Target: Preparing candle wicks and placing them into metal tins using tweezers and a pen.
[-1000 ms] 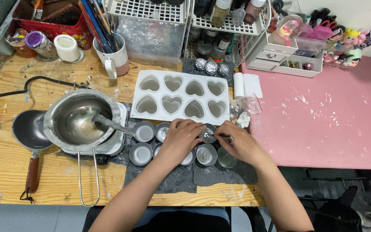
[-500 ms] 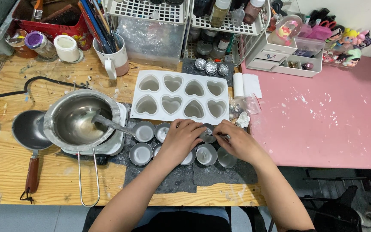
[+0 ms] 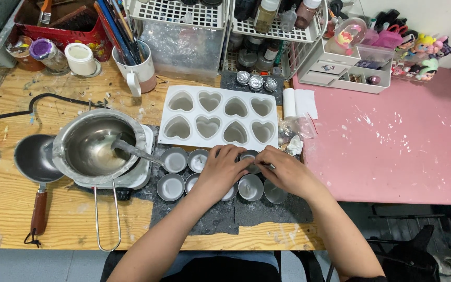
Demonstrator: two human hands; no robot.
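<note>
Hands meet over one small round metal tin [image 3: 250, 156] sitting on the dark grey mat [image 3: 267, 211] just below the white heart-shaped silicone mould [image 3: 219, 116], whose eight cavities look empty. Left hand [image 3: 220, 169] and right hand [image 3: 283, 169] both pinch that tin with curled fingers. More round tins [image 3: 175, 160] sit around it. Big steel melting pot [image 3: 99, 146] holds a bit of pale liquid and a spoon.
</note>
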